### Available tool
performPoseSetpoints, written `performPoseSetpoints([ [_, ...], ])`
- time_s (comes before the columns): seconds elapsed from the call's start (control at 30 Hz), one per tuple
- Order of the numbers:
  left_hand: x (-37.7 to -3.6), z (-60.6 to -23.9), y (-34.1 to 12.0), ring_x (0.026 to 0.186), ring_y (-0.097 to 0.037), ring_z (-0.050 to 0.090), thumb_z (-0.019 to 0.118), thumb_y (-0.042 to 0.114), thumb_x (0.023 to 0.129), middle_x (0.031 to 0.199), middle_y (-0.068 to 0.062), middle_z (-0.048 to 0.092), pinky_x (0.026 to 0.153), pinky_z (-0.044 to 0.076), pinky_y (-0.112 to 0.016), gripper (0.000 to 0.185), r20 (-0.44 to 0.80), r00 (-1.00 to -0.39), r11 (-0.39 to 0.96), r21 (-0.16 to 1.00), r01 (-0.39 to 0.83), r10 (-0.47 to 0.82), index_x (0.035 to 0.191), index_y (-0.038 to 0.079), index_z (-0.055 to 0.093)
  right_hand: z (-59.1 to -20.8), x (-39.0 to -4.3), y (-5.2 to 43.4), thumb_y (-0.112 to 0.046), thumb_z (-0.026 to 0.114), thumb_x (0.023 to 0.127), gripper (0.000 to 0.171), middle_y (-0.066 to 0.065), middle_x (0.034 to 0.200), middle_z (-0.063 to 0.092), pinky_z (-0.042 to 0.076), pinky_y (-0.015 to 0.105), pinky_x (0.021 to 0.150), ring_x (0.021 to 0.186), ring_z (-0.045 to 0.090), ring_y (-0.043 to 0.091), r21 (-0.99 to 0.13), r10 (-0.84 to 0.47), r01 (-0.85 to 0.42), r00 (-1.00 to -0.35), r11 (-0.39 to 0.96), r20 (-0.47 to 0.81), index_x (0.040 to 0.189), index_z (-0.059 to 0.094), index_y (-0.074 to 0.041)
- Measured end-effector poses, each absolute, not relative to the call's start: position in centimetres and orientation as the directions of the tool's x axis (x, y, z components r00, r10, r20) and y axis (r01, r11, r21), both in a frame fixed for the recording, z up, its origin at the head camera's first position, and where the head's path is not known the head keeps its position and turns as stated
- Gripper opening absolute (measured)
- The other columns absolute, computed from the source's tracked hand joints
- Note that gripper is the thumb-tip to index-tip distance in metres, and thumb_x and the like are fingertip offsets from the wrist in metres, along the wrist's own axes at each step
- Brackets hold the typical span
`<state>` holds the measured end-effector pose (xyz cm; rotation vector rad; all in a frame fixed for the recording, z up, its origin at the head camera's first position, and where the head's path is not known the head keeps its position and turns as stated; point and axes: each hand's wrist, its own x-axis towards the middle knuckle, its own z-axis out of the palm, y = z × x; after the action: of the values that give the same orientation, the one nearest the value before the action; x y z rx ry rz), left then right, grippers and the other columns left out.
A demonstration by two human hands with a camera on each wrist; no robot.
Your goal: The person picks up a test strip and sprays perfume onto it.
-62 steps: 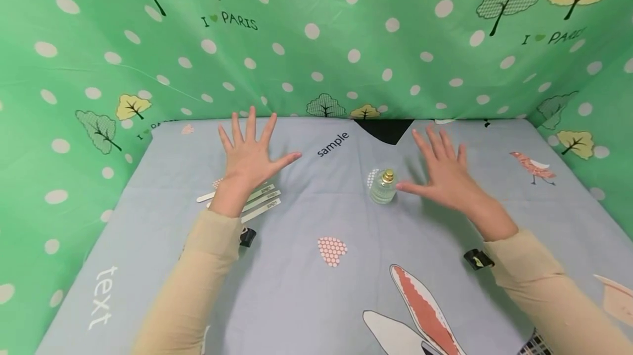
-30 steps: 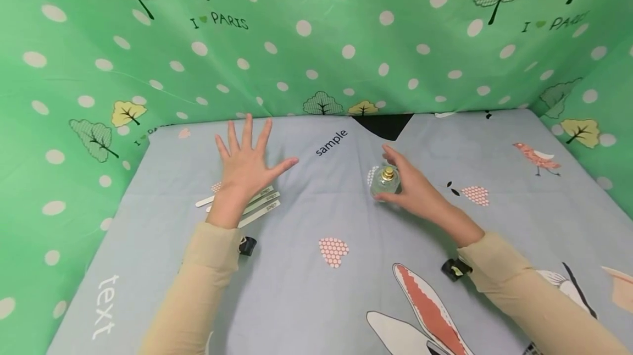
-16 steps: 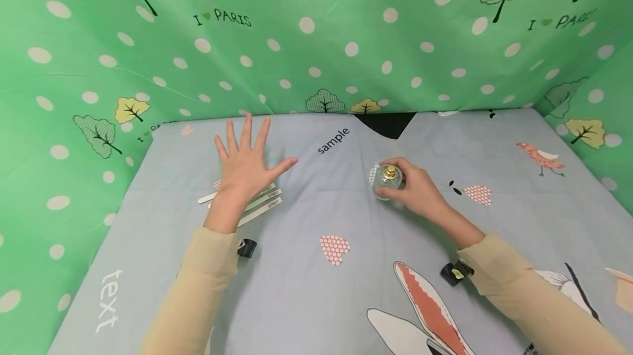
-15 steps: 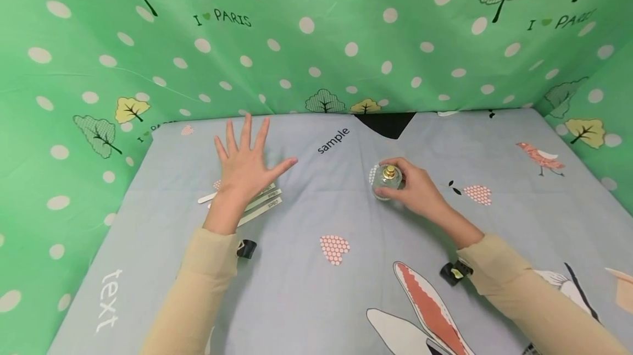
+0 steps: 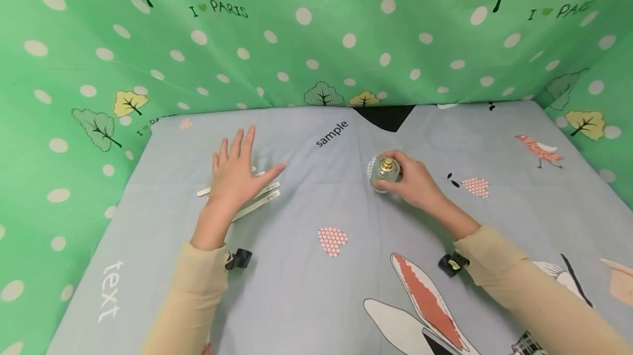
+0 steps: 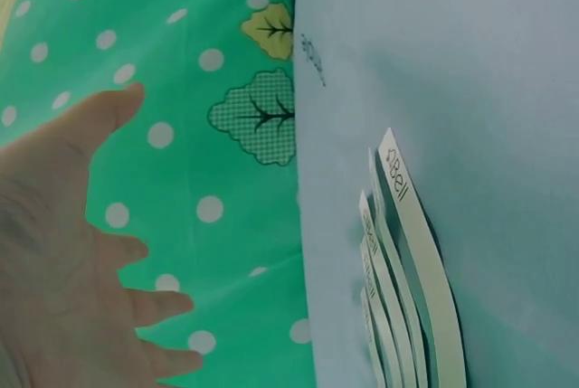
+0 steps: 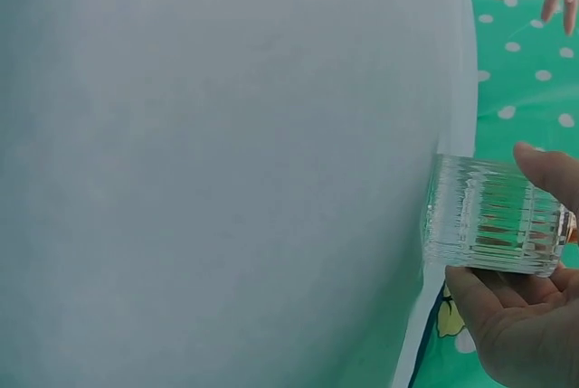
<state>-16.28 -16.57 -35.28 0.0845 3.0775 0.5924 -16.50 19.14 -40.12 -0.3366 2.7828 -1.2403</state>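
Right of the middle of the head view, the right hand [image 5: 414, 182] is curled round a small glass bottle [image 5: 383, 175] with a gold top, thumb on the near side and fingers wrapped over the far side. The bottle stands upright on the pale blue cloth [image 5: 306, 283]. In the right wrist view the bottle [image 7: 493, 216] sits at the right edge of the frame, a ribbed clear glass body pinched between the thumb above and the fingers [image 7: 507, 316] below; its base appears to meet the cloth, though whether it is just lifted cannot be told. Left of the middle in the head view, the left hand [image 5: 236, 175] is spread flat with straight, relaxed fingers and holds nothing. It lies over a fan of pale paper strips [image 5: 257, 201], whose ends stick out on both sides of the palm. In the left wrist view the strips [image 6: 407, 288] lie overlapping in the lower middle of the frame, with small print near their tips, while the open hand [image 6: 63, 270] fills the lower left, apart from the strips there. A green cloth wall [image 5: 316, 31] with white dots and trees runs across the top of the head view. A black clip [image 5: 239, 259] shows at the left sleeve and another clip [image 5: 450, 263] at the right sleeve.
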Motion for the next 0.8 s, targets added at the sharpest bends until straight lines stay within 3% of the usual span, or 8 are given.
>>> performPoseSetpoints([
  [0.23, -15.4, -35.2, -17.6, 0.152, -0.049, 0.007, 0.059, 0.067, 0.087, 0.168, -0.014, 0.011, 0.121, 0.009, -0.068, 0.103, -0.028, -0.997, 0.872, 0.487, 0.046, 0.068, 0.162, 0.024, 0.003, -40.1, -16.6, 19.2, -0.016, 0.078, 0.086, 0.057, 0.029, 0.123, 0.063, 0.054, 0.043, 0.084, 0.107, 0.064, 0.037, -0.733, -0.232, -0.169, -0.973, 0.659, 0.016, 0.134, 0.053, 0.0],
  [0.4, -14.8, -35.1, -18.2, 0.155, -0.04, 0.011, 0.061, 0.064, 0.089, 0.169, -0.01, 0.011, 0.121, 0.017, -0.065, 0.1, -0.055, -0.995, 0.826, 0.562, 0.039, 0.085, 0.162, 0.023, 0.005, -40.0, -16.6, 19.1, -0.016, 0.079, 0.086, 0.057, 0.029, 0.122, 0.064, 0.053, 0.042, 0.081, 0.104, 0.064, 0.036, -0.729, -0.233, -0.178, -0.972, 0.661, 0.025, 0.134, 0.053, 0.0],
  [0.8, -13.6, -35.6, -19.3, 0.156, -0.032, 0.013, 0.06, 0.065, 0.089, 0.169, -0.002, 0.011, 0.121, 0.02, -0.063, 0.097, -0.119, -0.991, 0.79, 0.612, -0.026, 0.06, 0.161, 0.028, 0.008, -39.9, -16.6, 19.1, -0.016, 0.078, 0.086, 0.057, 0.028, 0.125, 0.062, 0.053, 0.047, 0.087, 0.108, 0.063, 0.037, -0.728, -0.232, -0.172, -0.972, 0.663, 0.018, 0.135, 0.052, 0.0],
])
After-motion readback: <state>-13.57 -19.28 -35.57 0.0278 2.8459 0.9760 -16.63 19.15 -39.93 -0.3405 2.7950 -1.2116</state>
